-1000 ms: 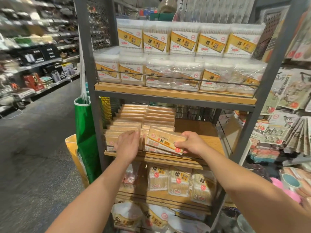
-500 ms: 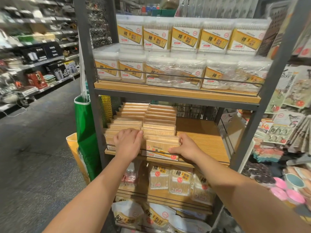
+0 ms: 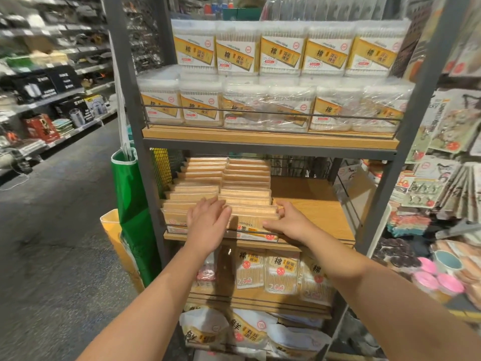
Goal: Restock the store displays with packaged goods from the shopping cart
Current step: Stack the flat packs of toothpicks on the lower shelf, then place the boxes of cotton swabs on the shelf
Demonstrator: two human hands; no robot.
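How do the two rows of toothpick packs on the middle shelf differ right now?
The left row of toothpick packs has the left hand resting flat on its front; the right row of toothpick packs has the right hand gripping its front pack's right end. Only the right row's front label shows. Both stand upright on the middle shelf.

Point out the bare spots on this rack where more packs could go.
Bare wood on the middle shelf, right of the toothpick packs and the right hand. The top shelf is packed with cotton swab boxes; the left hand covers the front packs.

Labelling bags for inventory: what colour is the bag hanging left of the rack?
Green with white trim, head view.
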